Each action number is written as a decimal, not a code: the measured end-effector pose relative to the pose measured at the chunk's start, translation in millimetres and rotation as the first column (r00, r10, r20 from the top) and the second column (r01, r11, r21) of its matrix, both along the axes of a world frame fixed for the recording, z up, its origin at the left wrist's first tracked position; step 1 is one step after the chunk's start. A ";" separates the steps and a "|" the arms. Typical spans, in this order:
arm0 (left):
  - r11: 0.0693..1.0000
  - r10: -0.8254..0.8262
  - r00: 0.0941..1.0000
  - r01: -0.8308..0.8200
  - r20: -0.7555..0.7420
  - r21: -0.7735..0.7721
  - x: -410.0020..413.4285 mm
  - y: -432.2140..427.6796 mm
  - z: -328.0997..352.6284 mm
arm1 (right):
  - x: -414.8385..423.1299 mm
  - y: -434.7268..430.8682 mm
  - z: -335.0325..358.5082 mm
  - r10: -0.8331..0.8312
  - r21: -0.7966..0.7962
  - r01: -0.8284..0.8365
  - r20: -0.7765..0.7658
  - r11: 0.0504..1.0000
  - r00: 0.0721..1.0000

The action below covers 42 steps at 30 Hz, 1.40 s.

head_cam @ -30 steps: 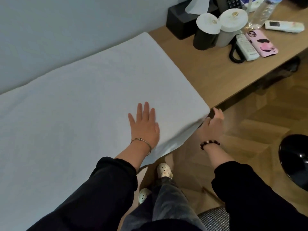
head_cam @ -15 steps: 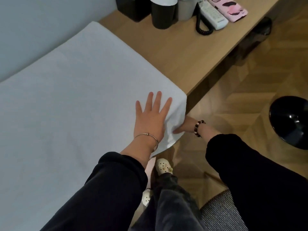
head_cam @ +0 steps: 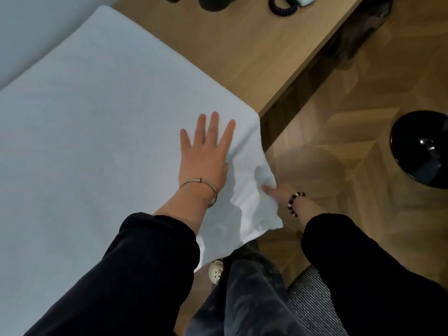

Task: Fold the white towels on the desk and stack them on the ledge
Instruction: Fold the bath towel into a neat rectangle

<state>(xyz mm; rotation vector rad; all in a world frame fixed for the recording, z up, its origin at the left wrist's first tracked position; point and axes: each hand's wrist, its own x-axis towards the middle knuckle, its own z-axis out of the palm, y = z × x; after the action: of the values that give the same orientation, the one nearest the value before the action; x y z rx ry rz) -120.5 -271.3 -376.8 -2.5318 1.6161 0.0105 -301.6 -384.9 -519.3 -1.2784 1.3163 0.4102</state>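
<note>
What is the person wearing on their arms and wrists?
Both arms are in long black sleeves, the left sleeve and the right sleeve, loose with gathered cuffs. By the left hand the wrist carries a thin metal bangle with a small clasp. By the right hand there is a beaded bracelet of dark and pale round beads.

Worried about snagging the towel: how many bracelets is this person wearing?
2. A metal bangle on the left wrist, above the towel; a beaded bracelet on the right wrist, beside the towel's hanging corner. More could hide under the sleeves.
</note>
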 end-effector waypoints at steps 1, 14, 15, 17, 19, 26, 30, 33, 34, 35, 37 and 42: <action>1.000 -0.006 1.000 0.006 -0.004 0.011 -1.4 -0.6 1.8 | 1.7 -0.6 5.0 0.009 0.038 -0.010 0.039 0.999 0.999; 0.566 -0.649 0.717 0.678 -0.254 0.469 -42.2 -52.7 -6.2 | -13.9 9.2 70.7 0.323 -0.045 -0.327 0.329 0.944 0.887; 0.553 -0.610 0.741 0.652 -0.282 0.519 -44.0 -56.5 -9.5 | -15.8 10.0 70.9 0.324 -0.048 -0.327 0.337 0.944 0.884; 0.552 -0.559 0.759 0.641 -0.333 0.534 -46.9 -59.2 -13.9 | -20.3 10.7 70.6 0.288 -0.021 -0.300 0.355 0.954 0.889; 0.560 -0.561 0.746 0.661 -0.358 0.500 -51.2 -61.0 -16.2 | -24.0 11.7 71.1 0.268 -0.006 -0.286 0.368 0.958 0.890; 0.460 -0.628 0.735 0.615 -0.255 0.641 -66.0 -74.5 -16.3 | -26.6 14.3 69.5 0.144 0.068 -0.180 0.356 0.981 0.923; 0.510 -0.600 0.760 0.604 -0.250 0.613 -55.9 -74.7 -16.3 | -31.1 15.0 65.0 0.065 0.099 -0.098 0.296 0.990 0.953; 0.604 -0.559 0.789 0.598 -0.256 0.527 -47.1 -69.4 -21.3 | -35.7 11.2 60.8 0.209 0.014 -0.215 0.178 0.977 0.961; 0.628 -0.548 0.796 0.595 -0.259 0.501 -44.9 -67.8 -23.7 | -36.7 10.2 58.3 0.264 -0.020 -0.264 0.130 0.964 0.956; 0.645 -0.541 0.799 0.594 -0.262 0.480 -43.2 -66.0 -26.3 | -36.9 10.0 56.6 0.301 -0.052 -0.297 0.084 0.953 0.950; 0.670 -0.538 0.801 0.595 -0.262 0.445 -41.8 -63.8 -31.1 | -34.9 10.5 51.4 0.327 -0.127 -0.326 -0.012 0.937 0.945; 0.702 -0.542 0.803 0.595 -0.248 0.392 -41.6 -61.4 -35.2 | -22.8 13.7 37.9 0.277 -0.251 -0.344 -0.267 0.905 0.923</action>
<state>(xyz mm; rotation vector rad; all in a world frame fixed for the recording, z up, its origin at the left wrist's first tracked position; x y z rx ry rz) -162.1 -332.7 -412.0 -1.6300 2.0836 0.4251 -324.4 -371.2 -481.4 -1.7479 1.4000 0.6164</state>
